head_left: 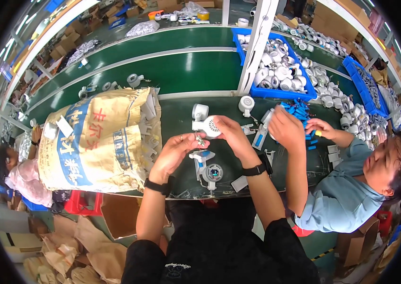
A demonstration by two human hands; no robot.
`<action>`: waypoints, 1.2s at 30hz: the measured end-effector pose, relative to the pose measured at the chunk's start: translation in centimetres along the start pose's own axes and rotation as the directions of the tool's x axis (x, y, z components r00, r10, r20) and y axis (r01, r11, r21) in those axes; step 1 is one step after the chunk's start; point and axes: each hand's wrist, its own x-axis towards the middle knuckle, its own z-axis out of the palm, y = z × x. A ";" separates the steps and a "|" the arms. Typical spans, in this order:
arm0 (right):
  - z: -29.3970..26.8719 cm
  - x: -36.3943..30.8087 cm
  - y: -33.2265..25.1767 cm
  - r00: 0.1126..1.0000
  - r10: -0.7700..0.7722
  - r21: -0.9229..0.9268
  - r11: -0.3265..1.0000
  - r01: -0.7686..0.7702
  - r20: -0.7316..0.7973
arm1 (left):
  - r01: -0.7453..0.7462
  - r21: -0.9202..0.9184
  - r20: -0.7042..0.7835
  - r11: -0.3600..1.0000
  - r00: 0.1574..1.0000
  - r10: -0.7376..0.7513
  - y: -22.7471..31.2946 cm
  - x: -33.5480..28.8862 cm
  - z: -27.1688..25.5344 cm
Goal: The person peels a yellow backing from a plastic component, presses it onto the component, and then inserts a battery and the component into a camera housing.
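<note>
Above the bench, my right hand grips the side of a white handheld fan head with a slotted round grille. Below it, my left hand pinches a small shiny part close to the fan head's underside; its exact kind is too small to tell. Just behind lies a white round fan housing. Nearer me are a white handle shell with a blue piece in it and another fan head facing up. A further grilled fan head lies beyond my right hand.
A large printed sack of white plastic parts covers the bench's left. On the right, a co-worker reaches in beside blue cylindrical cells. Behind, a blue crate full of fan heads stands by a white post.
</note>
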 end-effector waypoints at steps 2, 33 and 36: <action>0.5 0.6 0.1 0.999 0.039 0.049 0.998 -0.040 0.017 | 0.002 -0.010 -0.040 1.000 0.999 -0.002 0.5 -0.8 0.6; -0.6 -4.2 -6.2 0.896 -0.434 -0.481 0.808 0.340 -0.096 | 0.049 0.746 -0.415 0.665 0.815 0.405 1.6 4.3 -2.1; -0.8 -3.7 -7.9 0.890 -0.449 -0.509 0.786 0.352 -0.078 | 0.132 0.874 -0.332 0.468 0.866 0.375 -0.7 9.8 -4.6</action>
